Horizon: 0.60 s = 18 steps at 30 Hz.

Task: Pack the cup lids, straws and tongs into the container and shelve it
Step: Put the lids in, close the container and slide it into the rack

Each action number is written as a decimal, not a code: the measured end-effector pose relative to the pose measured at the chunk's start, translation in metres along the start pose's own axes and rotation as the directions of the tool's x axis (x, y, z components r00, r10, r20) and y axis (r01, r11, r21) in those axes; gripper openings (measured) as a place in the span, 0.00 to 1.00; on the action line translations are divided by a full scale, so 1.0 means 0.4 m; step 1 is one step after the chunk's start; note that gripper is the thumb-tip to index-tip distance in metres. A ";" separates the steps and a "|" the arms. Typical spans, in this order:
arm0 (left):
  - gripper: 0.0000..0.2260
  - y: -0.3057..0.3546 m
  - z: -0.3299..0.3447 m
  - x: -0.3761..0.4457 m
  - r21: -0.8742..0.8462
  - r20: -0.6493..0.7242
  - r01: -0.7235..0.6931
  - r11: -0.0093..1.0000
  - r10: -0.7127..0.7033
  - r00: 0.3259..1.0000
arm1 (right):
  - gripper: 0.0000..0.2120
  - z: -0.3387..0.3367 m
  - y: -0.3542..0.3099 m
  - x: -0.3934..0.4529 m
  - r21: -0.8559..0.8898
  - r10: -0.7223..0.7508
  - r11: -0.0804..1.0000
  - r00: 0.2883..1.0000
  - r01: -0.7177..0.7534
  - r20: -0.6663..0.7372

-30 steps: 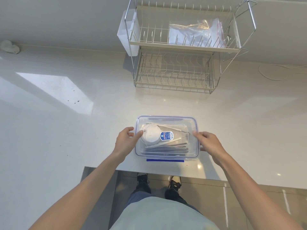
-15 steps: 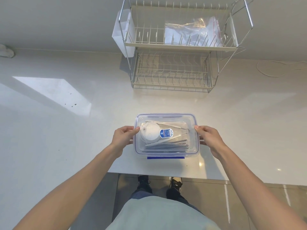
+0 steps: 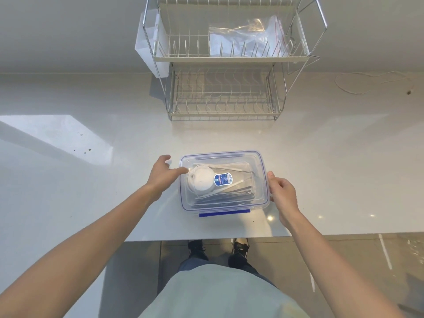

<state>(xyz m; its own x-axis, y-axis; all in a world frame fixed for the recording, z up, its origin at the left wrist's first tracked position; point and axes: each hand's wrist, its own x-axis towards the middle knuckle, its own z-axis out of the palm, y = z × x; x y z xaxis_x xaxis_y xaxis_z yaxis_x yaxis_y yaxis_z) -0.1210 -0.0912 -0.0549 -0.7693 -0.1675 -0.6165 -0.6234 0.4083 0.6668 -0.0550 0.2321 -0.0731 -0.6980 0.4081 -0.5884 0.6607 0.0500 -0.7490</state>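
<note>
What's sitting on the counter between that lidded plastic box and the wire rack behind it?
Nothing: in the head view, the counter between the container and the dish rack is bare.

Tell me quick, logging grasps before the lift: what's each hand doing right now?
Left hand: open, fingertips at the container lid's left edge, gripping nothing.
Right hand: open, fingers against the container's right side, not closed on it.

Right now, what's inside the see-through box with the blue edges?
Through the box's closed lid you can see white round cup lids and long thin pieces lying flat. A blue sticker covers part, so what lies under it stays hidden.
</note>
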 end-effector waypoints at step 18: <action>0.41 0.173 0.106 0.156 0.429 0.442 -0.375 0.822 0.171 0.880 | 0.25 0.141 0.085 -0.218 0.466 0.380 0.728 0.862 -0.503 0.336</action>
<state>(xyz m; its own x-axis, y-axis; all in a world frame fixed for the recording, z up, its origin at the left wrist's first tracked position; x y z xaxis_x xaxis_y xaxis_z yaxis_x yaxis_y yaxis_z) -0.2060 -0.0355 -0.0648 -0.7222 0.3192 -0.6136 -0.1632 0.7834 0.5997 0.0127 0.1467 -0.0646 -0.4429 0.0643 -0.8943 0.7035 -0.5934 -0.3911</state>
